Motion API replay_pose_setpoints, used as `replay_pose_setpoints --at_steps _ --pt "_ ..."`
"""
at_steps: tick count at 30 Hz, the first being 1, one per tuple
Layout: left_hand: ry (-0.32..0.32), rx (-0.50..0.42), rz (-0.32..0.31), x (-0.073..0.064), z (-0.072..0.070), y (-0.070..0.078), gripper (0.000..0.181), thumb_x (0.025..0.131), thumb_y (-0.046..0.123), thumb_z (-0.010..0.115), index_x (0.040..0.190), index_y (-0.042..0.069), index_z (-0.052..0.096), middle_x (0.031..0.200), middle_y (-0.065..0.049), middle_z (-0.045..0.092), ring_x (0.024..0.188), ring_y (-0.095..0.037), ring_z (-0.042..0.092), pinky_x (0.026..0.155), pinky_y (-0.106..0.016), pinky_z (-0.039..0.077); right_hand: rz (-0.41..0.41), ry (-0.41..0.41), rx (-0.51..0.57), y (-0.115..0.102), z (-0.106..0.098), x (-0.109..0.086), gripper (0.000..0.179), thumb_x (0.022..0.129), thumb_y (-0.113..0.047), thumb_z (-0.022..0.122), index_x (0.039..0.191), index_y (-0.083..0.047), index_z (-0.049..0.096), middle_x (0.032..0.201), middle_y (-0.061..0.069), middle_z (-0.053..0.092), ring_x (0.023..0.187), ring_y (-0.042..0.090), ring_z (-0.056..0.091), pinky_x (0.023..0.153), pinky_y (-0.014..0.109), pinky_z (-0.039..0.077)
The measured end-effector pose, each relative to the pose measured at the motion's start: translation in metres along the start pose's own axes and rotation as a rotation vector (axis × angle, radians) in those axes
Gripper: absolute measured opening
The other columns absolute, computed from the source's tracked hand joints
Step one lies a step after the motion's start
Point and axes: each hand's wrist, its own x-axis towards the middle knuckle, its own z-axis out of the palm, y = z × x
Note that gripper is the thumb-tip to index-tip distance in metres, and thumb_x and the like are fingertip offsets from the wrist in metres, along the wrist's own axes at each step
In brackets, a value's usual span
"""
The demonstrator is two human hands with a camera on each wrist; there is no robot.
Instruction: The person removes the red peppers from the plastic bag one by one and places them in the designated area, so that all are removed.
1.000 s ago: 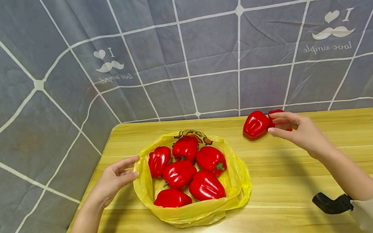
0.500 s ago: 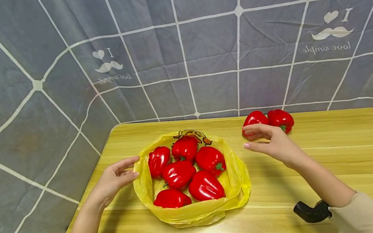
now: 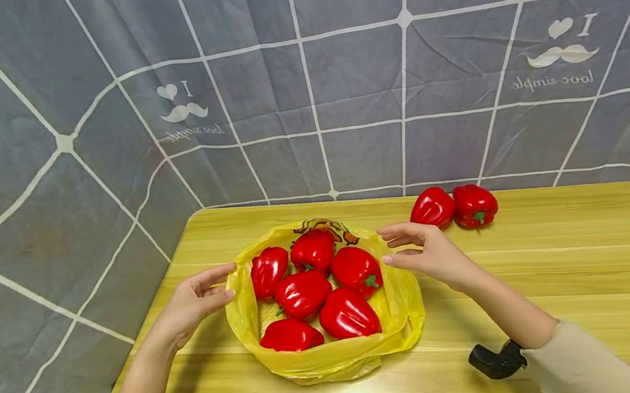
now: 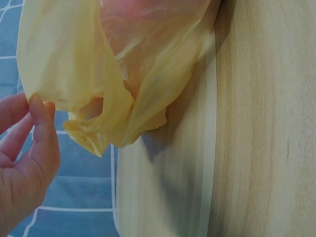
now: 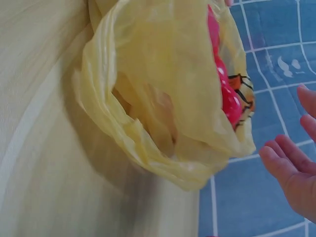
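A yellow plastic bag (image 3: 313,367) stands with its mouth wide on the table, and several glossy red bell peppers (image 3: 303,293) lie inside it. At its left rim, my left hand (image 3: 189,306) pinches the edge between thumb and forefinger; the left wrist view shows the thin plastic (image 4: 64,59) caught in that pinch. My right hand (image 3: 429,253) is by the right rim, thumb and fingers parted. In the right wrist view a small gap separates that hand (image 5: 294,168) from the bag. Much of the bag's inside is hidden by its walls.
Two more red bell peppers, a left one (image 3: 432,208) and a right one (image 3: 475,205), lie side by side at the back right of the wooden table (image 3: 583,247). A grey curtain (image 3: 352,84) with white lines hangs behind and to the left.
My right hand has moved left, from in front of the two loose peppers to the bag's right rim. The left hand, bag and peppers have stayed in place.
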Motion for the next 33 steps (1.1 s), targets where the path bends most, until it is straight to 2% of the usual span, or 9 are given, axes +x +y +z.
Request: replay_pose_setpoints --at_steps 7,10,24,33 --pt "-0.004 0.005 -0.004 0.0 -0.001 0.002 0.052 0.088 0.0 0.06 0.133 -0.014 0.039 0.128 -0.03 0.044 0.087 -0.008 0.054 0.073 -0.02 0.05 -0.003 -0.036 0.024 0.001 0.013 0.008 0.05 0.081 -0.009 0.072 0.125 0.005 0.054 0.124 0.023 0.055 0.109 0.037 0.052 0.091 0.04 0.046" --pt "-0.002 0.007 -0.004 0.001 -0.001 0.003 0.051 0.087 0.0 0.06 0.132 -0.014 0.039 0.128 -0.03 0.044 0.087 -0.008 0.055 0.073 -0.02 0.05 -0.014 -0.036 0.003 0.0 0.019 0.011 0.05 0.079 -0.01 0.074 0.123 0.004 0.056 0.124 0.022 0.056 0.106 0.035 0.053 0.091 0.042 0.047" --pt "-0.002 -0.001 -0.002 -0.001 0.001 0.004 0.052 0.087 0.0 0.06 0.132 -0.015 0.039 0.125 -0.024 0.048 0.086 -0.008 0.055 0.072 -0.02 0.05 -0.042 -0.018 -0.082 0.006 0.032 0.02 0.049 0.076 -0.012 0.077 0.119 0.004 0.06 0.12 0.018 0.059 0.104 0.033 0.056 0.089 0.045 0.047" --pt "-0.002 0.007 -0.01 -0.001 0.0 0.005 0.051 0.087 0.0 0.06 0.132 -0.013 0.04 0.121 -0.021 0.05 0.085 -0.009 0.053 0.072 -0.022 0.05 -0.068 0.007 -0.184 0.014 0.038 0.022 0.048 0.073 -0.015 0.08 0.116 0.0 0.064 0.117 0.016 0.06 0.103 0.031 0.057 0.085 0.042 0.05"
